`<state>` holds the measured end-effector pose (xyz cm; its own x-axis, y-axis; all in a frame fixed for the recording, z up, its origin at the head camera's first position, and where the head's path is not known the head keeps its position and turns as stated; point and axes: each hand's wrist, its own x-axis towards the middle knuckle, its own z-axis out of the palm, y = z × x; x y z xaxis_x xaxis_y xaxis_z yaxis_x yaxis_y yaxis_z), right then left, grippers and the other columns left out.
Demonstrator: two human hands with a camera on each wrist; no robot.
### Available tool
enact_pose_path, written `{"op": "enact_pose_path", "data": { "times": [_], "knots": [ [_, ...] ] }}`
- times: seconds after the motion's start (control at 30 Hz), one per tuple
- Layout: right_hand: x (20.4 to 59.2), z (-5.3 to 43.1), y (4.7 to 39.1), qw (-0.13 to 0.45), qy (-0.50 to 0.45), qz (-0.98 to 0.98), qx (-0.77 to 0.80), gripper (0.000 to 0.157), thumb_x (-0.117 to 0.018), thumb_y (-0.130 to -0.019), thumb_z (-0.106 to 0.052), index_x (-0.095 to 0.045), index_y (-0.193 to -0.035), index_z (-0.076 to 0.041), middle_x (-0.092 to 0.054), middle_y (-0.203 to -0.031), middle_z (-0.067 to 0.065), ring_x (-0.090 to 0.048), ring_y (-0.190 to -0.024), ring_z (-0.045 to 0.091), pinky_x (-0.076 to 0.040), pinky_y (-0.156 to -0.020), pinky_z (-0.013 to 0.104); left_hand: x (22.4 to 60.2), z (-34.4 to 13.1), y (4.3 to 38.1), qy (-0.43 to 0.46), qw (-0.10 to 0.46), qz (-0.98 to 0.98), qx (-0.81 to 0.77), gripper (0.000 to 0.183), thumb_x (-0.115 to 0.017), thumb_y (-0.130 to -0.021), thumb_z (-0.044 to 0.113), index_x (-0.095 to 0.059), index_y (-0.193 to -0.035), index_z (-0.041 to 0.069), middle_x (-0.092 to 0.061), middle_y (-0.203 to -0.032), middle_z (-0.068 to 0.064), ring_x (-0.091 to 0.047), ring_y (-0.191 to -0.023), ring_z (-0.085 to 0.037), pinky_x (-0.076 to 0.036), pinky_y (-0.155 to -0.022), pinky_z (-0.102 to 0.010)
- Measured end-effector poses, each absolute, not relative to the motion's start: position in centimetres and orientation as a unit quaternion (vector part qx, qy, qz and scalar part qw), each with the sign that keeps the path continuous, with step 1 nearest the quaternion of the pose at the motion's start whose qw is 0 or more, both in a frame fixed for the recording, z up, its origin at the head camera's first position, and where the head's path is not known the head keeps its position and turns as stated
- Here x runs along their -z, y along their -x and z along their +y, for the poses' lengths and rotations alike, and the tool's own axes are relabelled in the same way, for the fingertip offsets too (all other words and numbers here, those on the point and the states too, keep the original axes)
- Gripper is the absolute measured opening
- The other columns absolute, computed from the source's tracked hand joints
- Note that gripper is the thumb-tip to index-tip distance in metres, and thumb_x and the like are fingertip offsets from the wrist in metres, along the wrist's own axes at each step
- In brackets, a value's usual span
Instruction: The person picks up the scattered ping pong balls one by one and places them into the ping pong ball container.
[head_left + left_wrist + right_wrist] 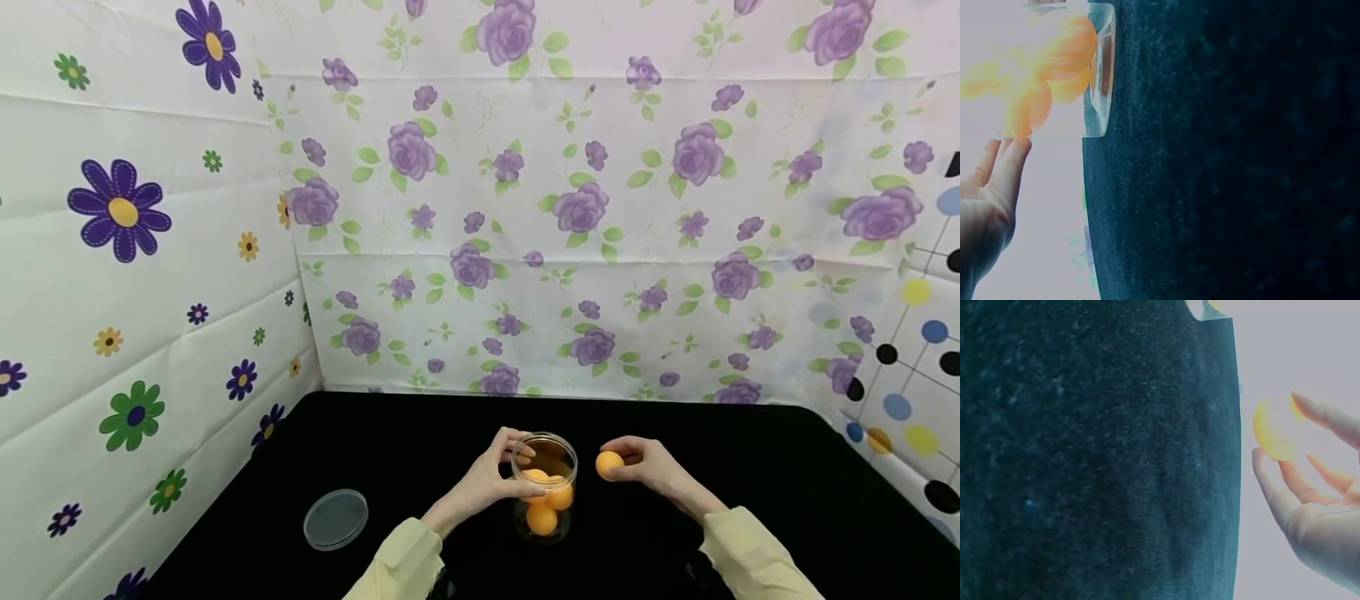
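A clear round jar (pixel 553 456) stands on the black table with several orange ping-pong balls (pixel 542 519) inside it. My left hand (pixel 491 477) grips the jar around its upper part, thumb in front and fingers behind. Its mouth is uncovered and faces up. To the right of the jar, my right hand (pixel 651 468) pinches one more orange ping-pong ball (pixel 609 465) between thumb and fingers, apart from the jar. In the right wrist view this ball (pixel 1272 430) looks washed out by glare. The left wrist view shows the jar's bottom (pixel 1100 81) close to the dark cloth.
A flat, round, translucent lid (pixel 336 520) lies on the black tabletop (pixel 420 425), left of the left forearm. Flower-printed sheets (pixel 525 250) close off the back and left side. A dotted sheet (pixel 900 375) hangs at the right.
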<state>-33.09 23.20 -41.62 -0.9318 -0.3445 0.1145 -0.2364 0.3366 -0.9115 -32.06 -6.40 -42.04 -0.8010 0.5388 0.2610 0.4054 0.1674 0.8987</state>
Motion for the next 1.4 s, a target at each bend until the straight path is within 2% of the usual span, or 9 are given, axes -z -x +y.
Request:
{"op": "enact_pose_path", "data": {
  "times": [0.43, 0.9, 1.0, 1.4],
  "knots": [
    [40.3, 22.8, 32.8, 0.034, 0.188, 0.816, 0.546, 0.047, -0.070, -0.081, -0.015, -0.052, -0.118, 0.009, -0.058, -0.103, 0.016, -0.059, -0.088, 0.027, -0.045, -0.076, 0.046, 42.0, -6.4, 32.1, -0.314, 0.057, 0.763, -0.563, 0.059, -0.070, -0.078, 0.035, -0.038, -0.126, 0.025, -0.047, -0.117, -0.003, -0.044, -0.104, -0.023, -0.039, -0.081, -0.040],
    [39.2, 22.2, 32.8, 0.010, 0.200, 0.815, 0.544, 0.048, -0.070, -0.080, -0.017, -0.053, -0.118, 0.007, -0.056, -0.107, 0.017, -0.057, -0.092, 0.031, -0.047, -0.075, 0.042, 42.1, -6.4, 32.2, -0.313, 0.050, 0.765, -0.561, 0.059, -0.072, -0.077, 0.035, -0.038, -0.125, 0.025, -0.047, -0.117, -0.001, -0.044, -0.103, -0.021, -0.039, -0.081, -0.041],
    [39.0, 22.0, 32.7, 0.009, 0.199, 0.814, 0.545, 0.048, -0.070, -0.080, -0.017, -0.053, -0.118, 0.007, -0.057, -0.106, 0.017, -0.057, -0.091, 0.030, -0.046, -0.075, 0.044, 42.1, -6.4, 32.2, -0.316, 0.048, 0.765, -0.560, 0.059, -0.071, -0.077, 0.035, -0.038, -0.125, 0.025, -0.047, -0.117, -0.002, -0.044, -0.103, -0.021, -0.037, -0.083, -0.043],
    [37.8, 21.3, 32.5, 0.000, 0.178, 0.818, 0.547, 0.047, -0.069, -0.081, -0.022, -0.054, -0.119, 0.003, -0.058, -0.107, 0.014, -0.058, -0.089, 0.025, -0.047, -0.074, 0.040, 42.0, -6.3, 32.1, -0.312, 0.055, 0.762, -0.564, 0.060, -0.071, -0.077, 0.035, -0.038, -0.126, 0.025, -0.047, -0.117, -0.002, -0.044, -0.104, -0.022, -0.038, -0.082, -0.042]
  ]
}}
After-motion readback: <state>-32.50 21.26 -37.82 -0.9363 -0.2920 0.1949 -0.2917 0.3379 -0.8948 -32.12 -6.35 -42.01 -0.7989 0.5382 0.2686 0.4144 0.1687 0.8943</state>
